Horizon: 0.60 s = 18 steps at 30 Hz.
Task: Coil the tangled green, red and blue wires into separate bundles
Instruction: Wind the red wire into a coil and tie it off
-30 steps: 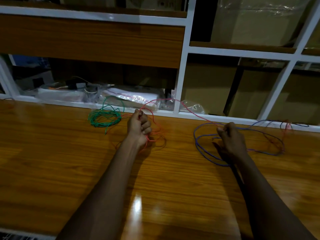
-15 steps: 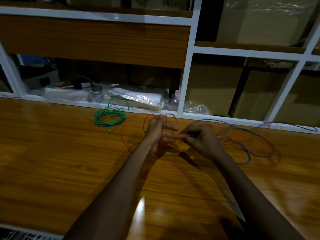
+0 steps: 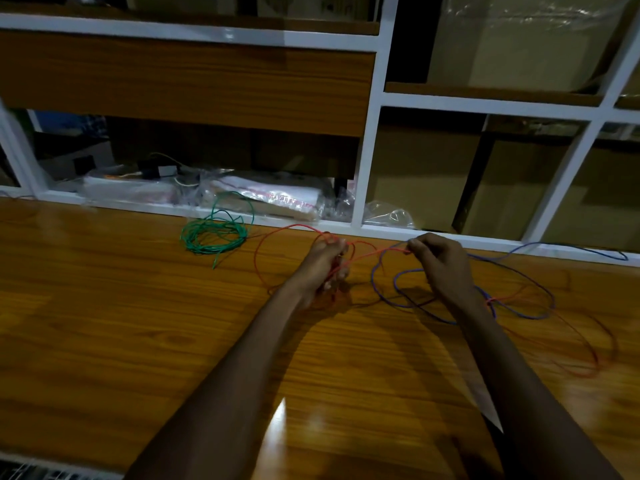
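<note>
Wooden tabletop fills our view, backed by white-framed shelving with plastic bags on its lowest shelf. We take the green wire coil, lying bundled near the table's back edge, as our marker. Both our forearms reach forward from the near edge. Just right of the coil, our left hand is raised over the table, palm turned inward, its fingers curled round gathered loops of the red wire. Farther right of the coil, our right hand hovers at about the same height, knuckles up, pinching that same red wire at its fingertips. A short run of it spans nearly straight between the two hands, and more red wire trails loose on the table far to the coil's right. The blue wire lies in open loops on the table under and around our right wrist, well apart from the coil, with one strand running off along the shelving's base.
</note>
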{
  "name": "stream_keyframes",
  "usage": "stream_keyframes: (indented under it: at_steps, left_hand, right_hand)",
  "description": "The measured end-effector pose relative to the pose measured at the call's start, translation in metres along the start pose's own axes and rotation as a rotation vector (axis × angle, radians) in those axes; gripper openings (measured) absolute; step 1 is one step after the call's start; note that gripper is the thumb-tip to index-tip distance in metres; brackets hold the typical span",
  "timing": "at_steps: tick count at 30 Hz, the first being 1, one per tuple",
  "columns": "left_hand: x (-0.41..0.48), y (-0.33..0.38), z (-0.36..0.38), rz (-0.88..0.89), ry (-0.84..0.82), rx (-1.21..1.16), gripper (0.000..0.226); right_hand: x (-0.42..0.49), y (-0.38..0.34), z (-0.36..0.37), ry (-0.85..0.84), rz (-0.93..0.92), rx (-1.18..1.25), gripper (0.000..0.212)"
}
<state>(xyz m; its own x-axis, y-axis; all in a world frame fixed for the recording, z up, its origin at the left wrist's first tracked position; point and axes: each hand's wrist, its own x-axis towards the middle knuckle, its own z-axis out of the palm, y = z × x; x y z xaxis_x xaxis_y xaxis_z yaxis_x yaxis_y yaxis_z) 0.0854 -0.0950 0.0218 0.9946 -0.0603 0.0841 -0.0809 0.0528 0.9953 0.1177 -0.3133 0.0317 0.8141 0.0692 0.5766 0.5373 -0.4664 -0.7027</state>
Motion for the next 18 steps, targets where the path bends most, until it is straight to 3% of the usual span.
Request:
stream_keyframes:
  at_steps: [6,9,13,18]
  left_hand:
    - [-0.002,0.003,0.000,-0.092,-0.186,-0.106,0.034]
    - [-0.007,0.007,-0.002,-0.120,-0.287,-0.151,0.041]
    - [-0.004,0.006,-0.006,-0.060,-0.344,-0.207,0.025]
    - [-0.007,0.010,-0.007,-0.112,-0.377,-0.308,0.034]
  right_hand:
    - [-0.002,-0.008,0.019,0.176,-0.056,-0.260,0.016]
    - [-0.003,-0.009,0.021,0.185,-0.096,-0.298,0.016]
    - [-0.002,-0.006,0.020,0.219,-0.081,-0.341,0.020]
    - [-0.001,-0.004,0.020,0.205,-0.010,-0.395,0.025]
